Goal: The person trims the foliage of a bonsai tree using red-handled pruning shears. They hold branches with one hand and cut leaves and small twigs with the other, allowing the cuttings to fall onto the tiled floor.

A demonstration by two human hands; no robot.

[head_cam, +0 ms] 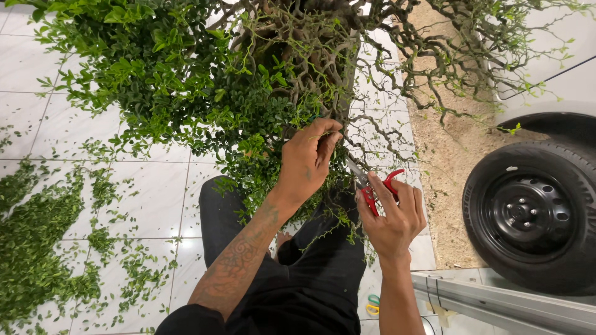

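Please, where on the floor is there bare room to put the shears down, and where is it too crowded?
Bare white tiles lie between the clippings pile and the person's dark-trousered knee. More bare tile shows at upper left, beside the bush. Around the left hand and the right hand with the red-handled shears, twigs crowd closely. The tyre blocks the right.

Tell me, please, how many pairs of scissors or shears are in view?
2: red-handled shears in the right hand beside the shrub; small yellow-green scissors on the tiled floor. Clippings may hide others.
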